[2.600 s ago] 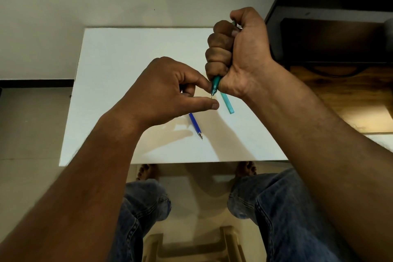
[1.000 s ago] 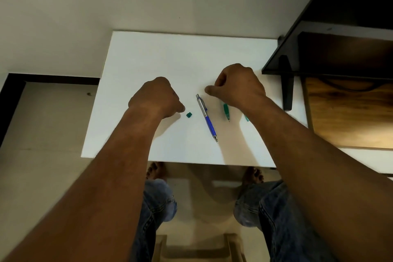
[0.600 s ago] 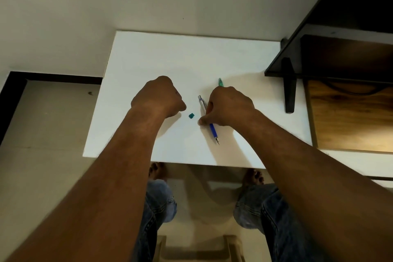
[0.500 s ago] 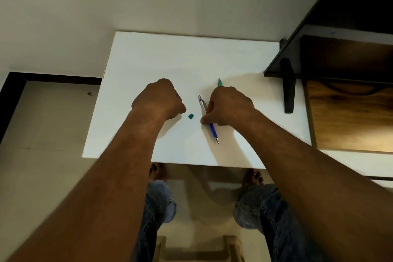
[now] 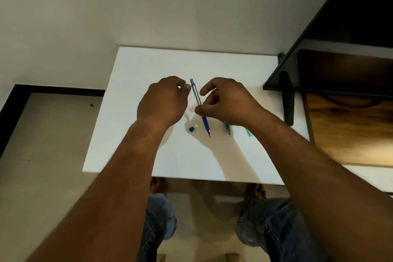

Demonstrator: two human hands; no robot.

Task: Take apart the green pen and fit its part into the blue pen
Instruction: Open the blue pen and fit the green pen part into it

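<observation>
My right hand (image 5: 225, 102) has lifted the blue pen (image 5: 201, 108) off the table (image 5: 138, 66), pinching its middle; left hand (image 5: 163, 100) curled beside it, grip unclear.

The right hand (image 5: 227, 102) pinches the blue pen (image 5: 200, 108) near its middle between thumb and fingers, holding it above the white desk (image 5: 136, 74), silver clicker end pointing away and tip toward the person. The left hand (image 5: 163, 100) is curled loosely just beside the pen's upper end; whether it touches the pen cannot be told. On the desk lie a small green piece (image 5: 191, 128) below the left hand, a green pen tip section (image 5: 228, 129) just right of the blue pen, and a pale green tube (image 5: 248, 133) partly hidden under the right wrist. A dark shelf (image 5: 340, 70) stands at the right.
</observation>
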